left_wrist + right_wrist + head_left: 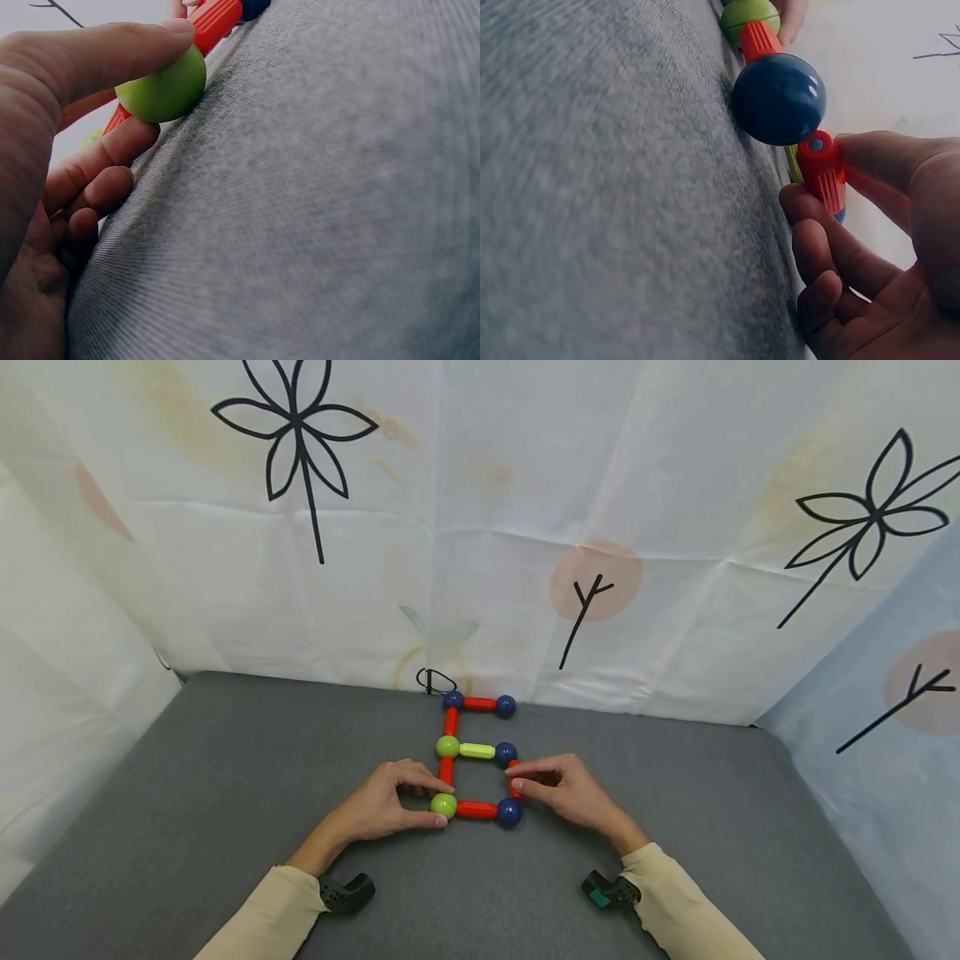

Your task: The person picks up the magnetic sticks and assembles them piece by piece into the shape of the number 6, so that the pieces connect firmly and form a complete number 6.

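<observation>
On the grey table lies a figure of red and light green magnetic rods joined by blue and green balls. My left hand (381,806) pinches the green ball (166,88) at its lower left corner between thumb and fingers. Between the thumb and fingers of my right hand (576,792) is a short red rod (825,178). One end of that rod is right beside the lower blue ball (780,99), and its other end is by the middle blue ball (506,753). A red rod (477,810) links the green corner ball to the lower blue ball.
Farther back, a light green rod (477,751) runs from another green ball (447,747). The top row has a red rod (480,703) between two blue balls. Behind the table hangs a white cloth (495,460) with plant drawings. Each wrist wears a black band.
</observation>
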Demonstrator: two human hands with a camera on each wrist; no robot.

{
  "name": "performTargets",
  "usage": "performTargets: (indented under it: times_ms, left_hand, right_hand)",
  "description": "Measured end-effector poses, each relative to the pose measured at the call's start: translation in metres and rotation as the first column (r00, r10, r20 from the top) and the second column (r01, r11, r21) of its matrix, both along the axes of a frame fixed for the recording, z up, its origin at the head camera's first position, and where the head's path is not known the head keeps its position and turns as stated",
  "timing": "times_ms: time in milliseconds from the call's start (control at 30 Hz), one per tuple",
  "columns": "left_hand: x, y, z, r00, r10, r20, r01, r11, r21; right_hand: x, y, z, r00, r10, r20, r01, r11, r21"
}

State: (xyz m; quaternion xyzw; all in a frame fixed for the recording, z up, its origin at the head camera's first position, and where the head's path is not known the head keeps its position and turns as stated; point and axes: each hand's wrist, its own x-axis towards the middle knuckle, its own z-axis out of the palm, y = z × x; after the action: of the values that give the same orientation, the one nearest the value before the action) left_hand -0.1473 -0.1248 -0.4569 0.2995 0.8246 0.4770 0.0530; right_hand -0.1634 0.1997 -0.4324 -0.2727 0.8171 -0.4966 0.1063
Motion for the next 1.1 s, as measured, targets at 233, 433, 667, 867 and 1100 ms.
performTargets:
  times_ms: [233,433,667,867,1100]
  left_hand:
    - [0.001,0.001,0.002,1.000,-0.003,0.017,0.003,1.000,0.002]
    - [0.002,0.001,0.004,1.000,0.002,0.024,-0.002,1.000,-0.004]
    - [0.002,-0.001,0.003,1.000,0.000,0.009,0.000,1.000,0.002]
    - [0.001,-0.001,0.002,1.000,-0.001,0.001,0.001,1.000,-0.002]
    - [0.001,-0.002,0.003,1.000,0.003,0.030,-0.003,1.000,-0.006]
  right_hand:
    - [0.002,-0.007,-0.001,1.000,-0.020,0.003,0.020,1.000,0.001]
    - [0.005,-0.011,-0.002,0.998,-0.061,-0.032,0.062,0.998,0.030]
    - [0.009,-0.017,-0.008,0.990,-0.092,-0.108,0.098,0.994,0.045]
    - [0.012,-0.019,-0.009,0.987,-0.101,-0.122,0.107,0.994,0.038]
    - [0.009,-0.012,-0.006,0.991,-0.073,-0.111,0.076,0.997,0.015]
